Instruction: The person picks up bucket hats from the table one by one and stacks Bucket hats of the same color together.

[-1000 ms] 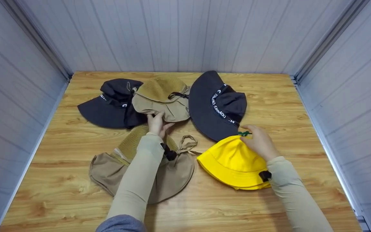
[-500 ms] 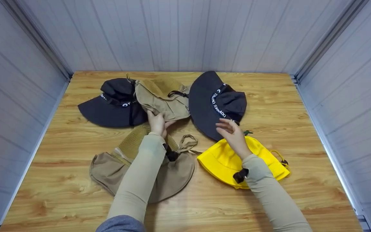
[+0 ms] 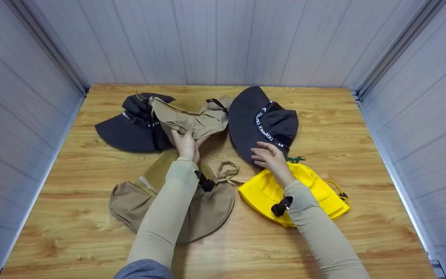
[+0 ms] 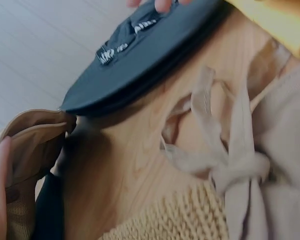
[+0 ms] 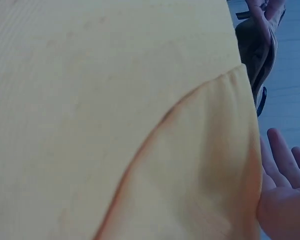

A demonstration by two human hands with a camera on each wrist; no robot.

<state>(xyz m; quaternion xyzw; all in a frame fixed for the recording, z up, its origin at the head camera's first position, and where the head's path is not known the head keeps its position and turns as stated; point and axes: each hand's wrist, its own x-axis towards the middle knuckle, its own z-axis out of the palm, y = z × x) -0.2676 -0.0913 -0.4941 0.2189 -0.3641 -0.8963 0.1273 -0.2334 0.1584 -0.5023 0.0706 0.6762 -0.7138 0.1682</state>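
My left hand [image 3: 186,146] pinches the brim of a tan sun hat [image 3: 207,122] with a woven crown, at the back middle of the table. That brim is raised toward me, and the crown behind it is mostly hidden. My right hand [image 3: 272,161], fingers spread and holding nothing, hovers between a yellow bucket hat [image 3: 310,186] and the black wide-brimmed hat [image 3: 244,120] on the right. In the right wrist view the yellow fabric [image 5: 115,100] fills most of the picture, with my fingers at the right edge.
Another black hat [image 3: 126,133] lies at the back left, partly under the held tan hat. Below my left forearm lies a second tan hat [image 3: 207,217], its tie strap [image 4: 240,170] knotted in a bow. Pale panel walls [image 3: 215,42] enclose the wooden table [image 3: 362,244] on three sides.
My right hand has left the yellow hat's top and moved left toward the black hat. My left hand has lifted and tipped the tan hat's brim, and its left side has shifted leftward.
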